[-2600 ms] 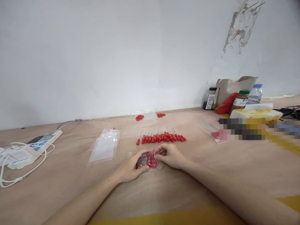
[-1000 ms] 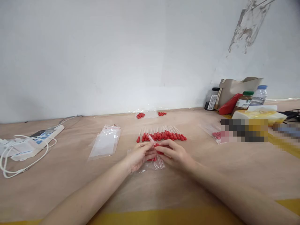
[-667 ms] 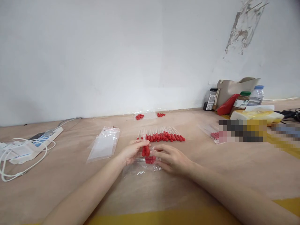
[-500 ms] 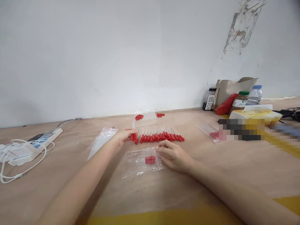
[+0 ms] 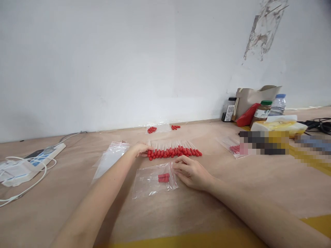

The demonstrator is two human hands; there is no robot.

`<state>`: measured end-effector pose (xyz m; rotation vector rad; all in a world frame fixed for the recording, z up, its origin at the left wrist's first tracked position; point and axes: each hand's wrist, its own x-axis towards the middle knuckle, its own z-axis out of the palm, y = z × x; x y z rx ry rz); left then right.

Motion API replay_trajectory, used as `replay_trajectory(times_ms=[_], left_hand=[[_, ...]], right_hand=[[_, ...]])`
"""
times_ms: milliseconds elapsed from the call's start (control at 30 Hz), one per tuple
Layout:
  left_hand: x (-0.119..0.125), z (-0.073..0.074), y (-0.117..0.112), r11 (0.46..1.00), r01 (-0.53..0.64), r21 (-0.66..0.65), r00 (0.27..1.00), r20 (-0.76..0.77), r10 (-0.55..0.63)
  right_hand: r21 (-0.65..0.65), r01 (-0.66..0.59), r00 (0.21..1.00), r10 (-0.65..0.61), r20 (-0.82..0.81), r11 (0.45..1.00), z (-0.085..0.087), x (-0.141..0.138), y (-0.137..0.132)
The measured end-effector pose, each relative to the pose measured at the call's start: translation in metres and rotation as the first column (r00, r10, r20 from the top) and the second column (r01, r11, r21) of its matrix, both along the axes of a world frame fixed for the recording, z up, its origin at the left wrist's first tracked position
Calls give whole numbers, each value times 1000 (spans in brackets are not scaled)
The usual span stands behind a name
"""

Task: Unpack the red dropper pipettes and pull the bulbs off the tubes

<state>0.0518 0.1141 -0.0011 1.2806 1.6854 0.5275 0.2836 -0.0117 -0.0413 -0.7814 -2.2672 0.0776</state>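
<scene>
A clear zip bag (image 5: 152, 179) lies flat in front of me with a few red-bulbed droppers (image 5: 163, 177) inside. My right hand (image 5: 190, 172) rests curled on the bag's right edge, fingertips pressing its opening. Behind it a row of droppers (image 5: 173, 150) with red bulbs lies side by side on the brown table (image 5: 64, 193). My left hand (image 5: 141, 149) reaches to the left end of that row, fingers loosely bent at the outermost droppers; whether it still grips them is unclear.
A stack of empty zip bags (image 5: 110, 159) lies left of the row. Red bulbs (image 5: 151, 129) and a filled bag (image 5: 234, 148) sit further back and right. A power strip with white cables (image 5: 26, 165) is far left; a beige bag, jars and a bottle (image 5: 256, 105) stand by the wall.
My left hand drew several droppers out of the bag and carried them back-left to the left end of the row. The bag now lies flat under my right hand.
</scene>
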Motion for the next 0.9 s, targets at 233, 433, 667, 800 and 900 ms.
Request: replay_trajectory(times_ms=[233,433,667,800,900], left_hand=[[-9,-3,-5,998,-32,59,997,-62,36],[-16,1,-13,997,-35,69,990,-137,44],[-22,-2,-11,990,-21,141,978,-202,50],[-18,-1,-20,950,14,312,961,-267,74],[-13,-2,-52,851,88,518,951,-299,83]], right_hand=[[10,-20,999,19,33,1000,-1,-1,0],[18,65,996,-66,62,998,-1,-2,2],[-148,162,987,-161,20,976,-5,-4,5],[-227,160,986,-165,-3,961,-7,-5,6],[-288,128,990,-139,-18,949,-6,-7,5]])
